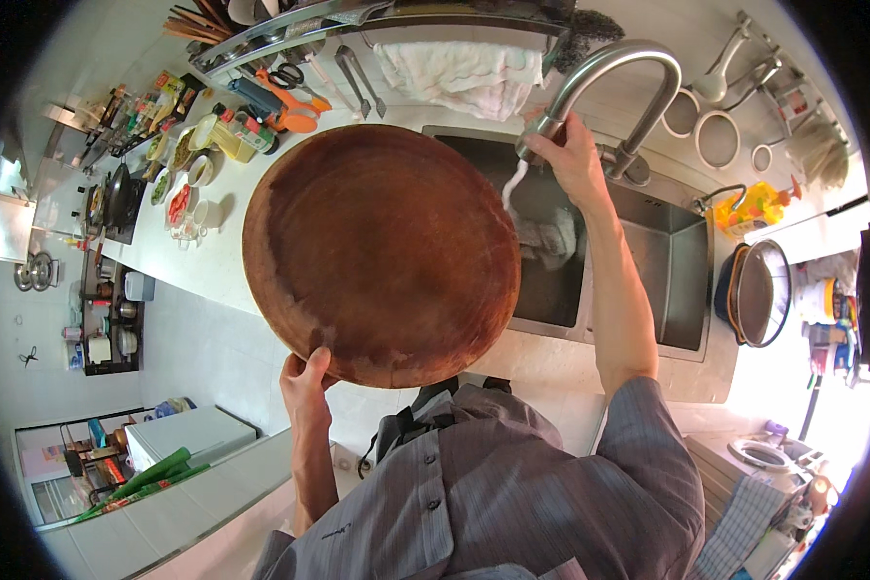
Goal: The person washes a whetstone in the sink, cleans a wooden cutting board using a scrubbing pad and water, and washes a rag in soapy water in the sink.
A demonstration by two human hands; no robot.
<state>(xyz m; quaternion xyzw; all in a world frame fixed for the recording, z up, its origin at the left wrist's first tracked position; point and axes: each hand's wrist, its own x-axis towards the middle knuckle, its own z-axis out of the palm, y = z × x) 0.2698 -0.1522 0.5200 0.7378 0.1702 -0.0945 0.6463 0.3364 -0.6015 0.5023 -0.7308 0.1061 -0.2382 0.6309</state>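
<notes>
A large round brown wooden board point(391, 254) is held tilted in front of me, its right edge over the steel sink. My left hand point(308, 380) grips its lower left rim, thumb on the face. With my right hand point(569, 156) I hold the spray head point(540, 138) of the arched steel faucet point(609, 54). Water point(512, 185) runs from it beside the board's upper right rim. A pale cloth point(551, 239) lies in the left basin point(551, 290) of the sink, partly behind the board. My right fingertips are partly hidden behind the spray head.
Small bowls of cut food point(180, 203) and a white cup point(208, 214) stand on the counter at the left. A white towel point(460, 72) and tongs point(359, 80) hang behind. Strainers point(716, 139), a yellow bottle point(757, 206) and a basket point(761, 293) are at the right.
</notes>
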